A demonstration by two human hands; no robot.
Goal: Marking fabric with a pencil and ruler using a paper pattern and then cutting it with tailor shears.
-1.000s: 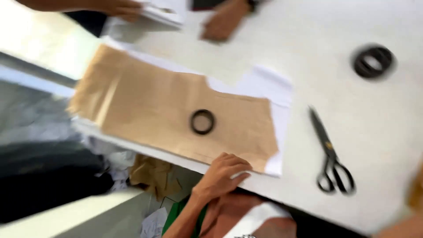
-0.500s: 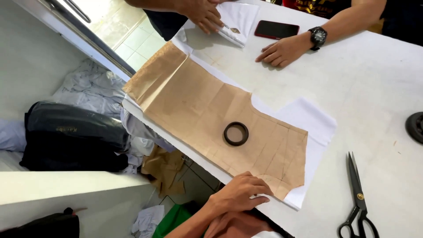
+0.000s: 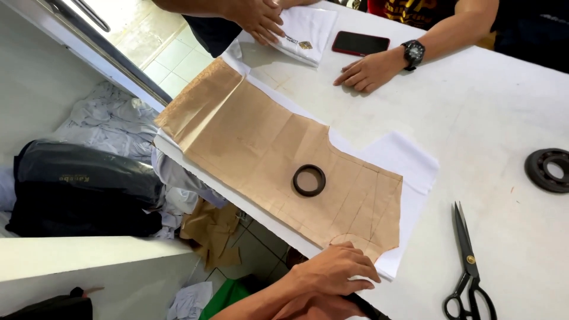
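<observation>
In the head view, a folded white cloth [image 3: 302,29] with a small gold emblem is seen at 12 o'clock under another person's hand [image 3: 258,18], with a black phone [image 3: 360,43] just beside it and a second hand with a wristwatch [image 3: 367,71] at 1 o'clock. The brown paper pattern [image 3: 267,148], creased and marked with faint lines, is laid over white fabric [image 3: 409,172] at the table's centre, weighted by a black ring [image 3: 309,180], with black scissors [image 3: 468,266] at 4 o'clock and a dark bearing [image 3: 548,170] cut off at 3 o'clock. At 6 o'clock the left hand [image 3: 332,272] is pressed flat, unclenched, on the pattern's near corner, while the right hand [image 3: 314,308] is largely hidden beneath it, so its grip cannot be told.
</observation>
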